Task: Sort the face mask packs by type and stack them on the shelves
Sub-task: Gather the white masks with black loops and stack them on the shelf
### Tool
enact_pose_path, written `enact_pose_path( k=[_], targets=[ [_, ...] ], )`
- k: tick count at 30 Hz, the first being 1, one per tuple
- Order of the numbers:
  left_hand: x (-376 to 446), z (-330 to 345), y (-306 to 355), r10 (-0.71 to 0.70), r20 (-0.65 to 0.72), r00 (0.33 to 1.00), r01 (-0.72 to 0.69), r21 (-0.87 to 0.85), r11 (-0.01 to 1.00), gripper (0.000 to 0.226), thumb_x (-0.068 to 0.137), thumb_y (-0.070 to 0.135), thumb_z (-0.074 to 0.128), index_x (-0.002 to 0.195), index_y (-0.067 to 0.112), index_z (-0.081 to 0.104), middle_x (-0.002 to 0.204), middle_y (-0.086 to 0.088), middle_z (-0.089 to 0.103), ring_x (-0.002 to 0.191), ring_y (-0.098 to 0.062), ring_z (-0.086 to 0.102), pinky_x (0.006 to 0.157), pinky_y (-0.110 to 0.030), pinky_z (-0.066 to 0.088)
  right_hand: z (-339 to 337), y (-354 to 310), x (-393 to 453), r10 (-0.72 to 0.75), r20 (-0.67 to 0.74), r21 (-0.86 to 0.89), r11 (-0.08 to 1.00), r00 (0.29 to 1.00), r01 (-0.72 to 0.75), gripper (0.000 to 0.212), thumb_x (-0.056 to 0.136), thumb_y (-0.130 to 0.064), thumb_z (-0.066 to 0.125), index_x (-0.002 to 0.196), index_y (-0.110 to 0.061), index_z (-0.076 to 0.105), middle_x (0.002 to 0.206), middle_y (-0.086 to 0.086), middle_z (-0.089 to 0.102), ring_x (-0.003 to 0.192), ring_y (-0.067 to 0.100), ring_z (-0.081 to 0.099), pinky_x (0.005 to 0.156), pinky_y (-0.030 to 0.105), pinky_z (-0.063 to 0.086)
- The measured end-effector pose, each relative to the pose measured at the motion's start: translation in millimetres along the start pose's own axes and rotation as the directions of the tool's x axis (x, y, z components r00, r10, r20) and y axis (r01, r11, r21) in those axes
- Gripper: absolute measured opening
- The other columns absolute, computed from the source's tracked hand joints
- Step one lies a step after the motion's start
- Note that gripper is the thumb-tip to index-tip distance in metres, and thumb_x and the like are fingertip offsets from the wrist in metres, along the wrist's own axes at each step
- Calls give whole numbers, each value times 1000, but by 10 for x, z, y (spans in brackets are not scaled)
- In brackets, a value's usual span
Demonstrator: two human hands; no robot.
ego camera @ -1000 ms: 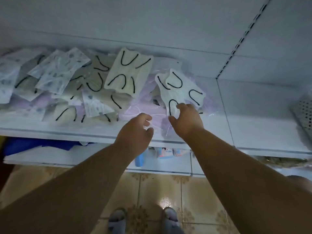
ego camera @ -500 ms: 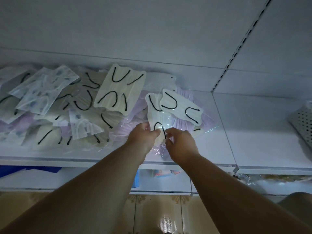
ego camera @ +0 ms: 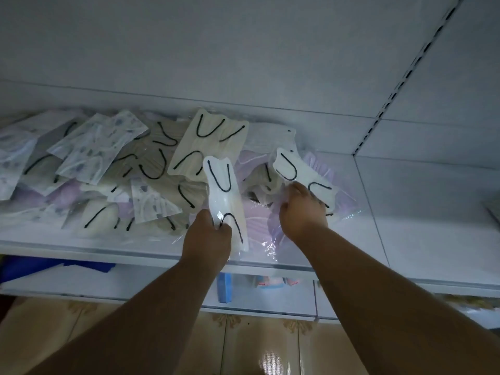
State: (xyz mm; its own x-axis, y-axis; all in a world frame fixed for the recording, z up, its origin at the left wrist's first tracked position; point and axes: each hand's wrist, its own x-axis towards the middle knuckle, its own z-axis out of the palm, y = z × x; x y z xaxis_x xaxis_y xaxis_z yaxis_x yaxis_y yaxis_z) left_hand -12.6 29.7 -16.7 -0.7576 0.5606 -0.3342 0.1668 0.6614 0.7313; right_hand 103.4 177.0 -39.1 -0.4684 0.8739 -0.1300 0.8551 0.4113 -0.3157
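**Two white packs separated at the shelf front**

The left hand (ego camera: 207, 239) now pinches one clear-wrapped white mask pack with black ear loops (ego camera: 226, 201), lifted clear of the heap; half a second ago both hands met on it. The right hand (ego camera: 300, 212) grips a second matching pack (ego camera: 300, 171) resting on the lilac packs (ego camera: 259, 226). Sorting has barely begun: the white metal shelf (ego camera: 405, 226) holds a mixed pile, its total uncountable; two white packs are in hand.
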Motion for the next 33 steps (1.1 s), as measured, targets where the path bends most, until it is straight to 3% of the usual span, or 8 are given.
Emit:
enact_pose_path(
  k=[3,6,10,14,17,21,27,33],
  targets=[
    [-55,-18,24,-26,17,1000,27,-105,994,22,100,10,47,122,9,49,113,-8,58,107,-31,57,89,-32,42,-142,-112,-296,-131,-192,141,977,973,160,36,97,-14,44,130,-10,58,133,6,58,119,26,56,104,35,42],
    [-143,-79,76,-19,86,996,42,-271,962,34,102,10,47,135,16,49,125,-7,61,113,-29,58,97,-34,44,-352,-442,-676,-177,-125,460,861,976,215,35,103,-17,44,136,-17,56,131,-7,56,117,9,53,100,15,35],
    [-246,-306,90,-43,274,961,247,-774,583,30,104,26,49,126,10,61,110,-12,73,99,-26,70,77,-34,56,-449,-935,-899,-233,159,772,635,959,26,34,105,-20,43,136,-28,52,114,-17,59,102,0,60,91,10,46],
    [-80,-612,-113,-182,200,963,270,-711,649,21,102,9,51,119,14,63,98,-11,71,82,-24,66,62,-31,52,-301,-1340,-821,-180,247,865,484,952,-133,40,99,1,37,123,-25,55,108,-10,59,99,15,67,93,37,57],
    [111,-859,-380,-204,44,978,204,-416,886,23,103,13,50,124,16,57,109,-7,62,87,-19,57,64,-23,43,-118,-1484,-584,-47,107,772,633,993,-53,39,95,-2,39,118,-22,62,118,6,60,107,25,63,98,42,53],
    [258,-1209,-637,-209,16,978,194,-448,873,26,100,15,55,124,22,60,102,-1,63,84,-15,58,71,-30,46,37,-1655,-129,50,3,355,933,999,-48,44,99,-25,48,142,-28,46,138,13,42,123,31,48,101,38,42],
    [463,-1425,-771,-166,34,985,166,-402,900,29,99,14,56,128,17,60,115,-6,65,99,-26,60,88,-39,49,224,-2011,245,247,54,-10,969,967,-247,71,88,-64,53,145,-27,32,146,19,31,134,39,32,103,49,37],
    [516,-1432,-781,-180,67,981,192,-412,891,26,98,16,56,124,18,61,109,-7,65,89,-22,59,85,-38,47,337,-1890,340,322,-97,133,942,942,-308,57,89,-15,59,137,-12,30,135,18,47,125,35,46,104,44,42]
  ],
)
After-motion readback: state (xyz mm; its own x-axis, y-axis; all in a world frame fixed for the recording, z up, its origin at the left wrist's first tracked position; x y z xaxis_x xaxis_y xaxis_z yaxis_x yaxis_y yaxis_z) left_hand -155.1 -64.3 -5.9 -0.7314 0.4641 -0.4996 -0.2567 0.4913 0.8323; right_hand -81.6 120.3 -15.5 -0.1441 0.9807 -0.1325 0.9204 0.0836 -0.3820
